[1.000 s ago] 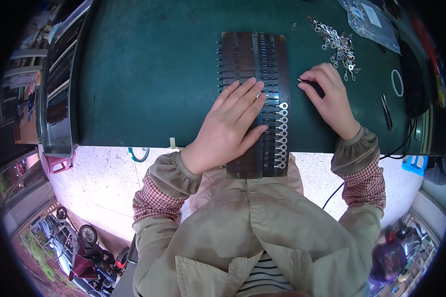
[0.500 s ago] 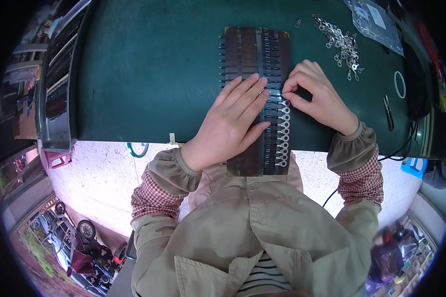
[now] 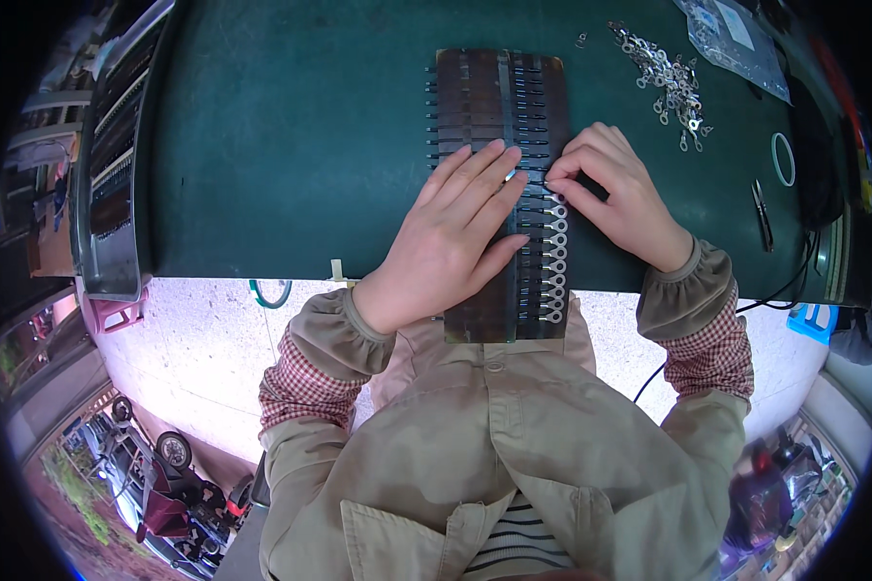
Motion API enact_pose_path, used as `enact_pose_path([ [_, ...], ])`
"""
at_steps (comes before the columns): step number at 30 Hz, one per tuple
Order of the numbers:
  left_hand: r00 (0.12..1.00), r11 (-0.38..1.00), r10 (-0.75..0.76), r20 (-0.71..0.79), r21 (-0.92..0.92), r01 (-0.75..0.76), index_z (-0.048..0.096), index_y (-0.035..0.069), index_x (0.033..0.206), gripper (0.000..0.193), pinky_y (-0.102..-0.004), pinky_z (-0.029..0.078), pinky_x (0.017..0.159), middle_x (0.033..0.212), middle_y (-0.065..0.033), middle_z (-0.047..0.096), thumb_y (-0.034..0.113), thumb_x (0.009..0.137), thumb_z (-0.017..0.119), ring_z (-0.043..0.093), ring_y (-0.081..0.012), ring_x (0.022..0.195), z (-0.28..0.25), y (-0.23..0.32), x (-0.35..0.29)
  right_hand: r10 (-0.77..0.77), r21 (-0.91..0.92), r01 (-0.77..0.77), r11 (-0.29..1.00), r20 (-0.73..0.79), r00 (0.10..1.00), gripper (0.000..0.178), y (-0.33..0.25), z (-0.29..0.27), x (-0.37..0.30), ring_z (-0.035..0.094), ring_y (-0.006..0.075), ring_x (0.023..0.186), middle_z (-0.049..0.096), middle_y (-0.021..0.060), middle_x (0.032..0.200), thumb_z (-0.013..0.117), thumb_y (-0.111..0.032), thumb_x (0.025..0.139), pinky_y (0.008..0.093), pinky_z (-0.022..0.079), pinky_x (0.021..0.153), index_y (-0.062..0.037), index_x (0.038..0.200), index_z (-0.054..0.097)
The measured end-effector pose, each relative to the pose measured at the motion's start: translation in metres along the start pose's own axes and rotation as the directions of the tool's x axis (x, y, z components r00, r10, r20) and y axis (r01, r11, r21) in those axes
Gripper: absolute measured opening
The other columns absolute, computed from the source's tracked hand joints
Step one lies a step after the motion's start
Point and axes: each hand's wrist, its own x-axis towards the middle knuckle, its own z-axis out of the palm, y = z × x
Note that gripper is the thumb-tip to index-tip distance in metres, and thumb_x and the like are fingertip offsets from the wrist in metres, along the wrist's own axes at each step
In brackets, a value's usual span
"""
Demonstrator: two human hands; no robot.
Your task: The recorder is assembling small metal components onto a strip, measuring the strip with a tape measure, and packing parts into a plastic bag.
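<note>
A long dark brown board (image 3: 480, 315) lies on the green table top, its near end reaching past the front edge towards my lap. Short black wires (image 3: 528, 107) cross it in a row. Along the right side, the nearer wires end in silver ring terminals (image 3: 558, 254). My left hand (image 3: 446, 232) rests on the board with fingers stretched out, lying over the wires' middle. At the right edge, just beyond the last ring terminal, my right hand (image 3: 615, 194) pinches thumb and forefinger together by a wire end. Whatever sits between those fingertips is hidden.
Loose ring terminals (image 3: 673, 82) are heaped at the far right, beside a clear plastic bag (image 3: 736, 44). Further right lie a pale green ring (image 3: 783, 160) and a slim dark tool (image 3: 763, 218) with a pointed metal tip. A metal tray (image 3: 116, 261) holding dark strips stands left.
Both hands keep nearly the same places and poses. My right fingertips have shifted very slightly at the board's edge, and the whole view has moved a little.
</note>
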Motion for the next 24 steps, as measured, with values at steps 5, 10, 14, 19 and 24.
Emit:
enact_pose_path([
  [5,0.999,0.999,-0.025,0.035,-0.032,0.026,0.055,0.002,0.134,0.059,-0.0523,0.033,0.112,0.143,-0.0198,0.047,0.02,0.082,0.074,0.043,-0.0378,0.135,-0.001,0.001,0.002,-0.033,-0.046,0.029,0.999,-0.073,0.997,0.022,0.001,-0.006,-0.019,0.057,0.0271,0.09,0.059,0.0084,0.095,0.067,0.003,0.078,0.0371,0.046,0.078,-0.0022,0.099,0.065],
  [10,0.996,1.0,-0.026,0.087,-0.006,0.026,0.056,0.007,0.136,0.06,-0.0531,0.031,0.112,0.143,-0.0194,0.044,0.025,0.082,0.074,0.041,-0.0381,0.135,-0.002,0.002,0.003,-0.095,-0.139,0.087,0.986,-0.051,0.994,0.038,-0.008,-0.007,-0.027,0.059,0.0308,0.098,0.06,0.0129,0.105,0.065,0.008,0.072,0.0385,0.049,0.082,0.0008,0.109,0.066],
  [14,0.994,1.0,-0.02,0.106,0.021,0.018,0.056,0.009,0.137,0.059,-0.0532,0.03,0.112,0.143,-0.0195,0.043,0.026,0.083,0.074,0.039,-0.0384,0.135,-0.002,0.002,0.004,-0.107,-0.194,0.099,0.976,-0.03,0.994,0.041,-0.009,-0.006,-0.03,0.059,0.0319,0.099,0.059,0.0139,0.107,0.064,0.008,0.069,0.0389,0.05,0.083,0.0023,0.109,0.065],
  [19,0.994,0.999,-0.015,0.106,0.035,0.012,0.056,0.009,0.136,0.059,-0.0532,0.029,0.113,0.144,-0.0197,0.042,0.026,0.083,0.074,0.039,-0.0387,0.136,-0.002,0.002,0.002,-0.11,-0.236,0.101,0.967,-0.027,0.994,0.043,-0.014,-0.005,-0.03,0.059,0.0323,0.1,0.059,0.0139,0.107,0.064,0.008,0.067,0.0397,0.05,0.083,0.0026,0.11,0.065],
  [24,0.996,0.998,0.0,0.094,0.066,-0.006,0.056,0.005,0.134,0.057,-0.0514,0.031,0.112,0.139,-0.0193,0.046,0.027,0.084,0.072,0.041,-0.037,0.134,-0.005,0.002,0.002,-0.104,-0.227,0.092,0.97,-0.045,0.994,0.04,-0.009,-0.007,-0.028,0.059,0.0313,0.102,0.059,0.0141,0.11,0.064,0.007,0.073,0.0397,0.049,0.085,0.0004,0.112,0.065],
])
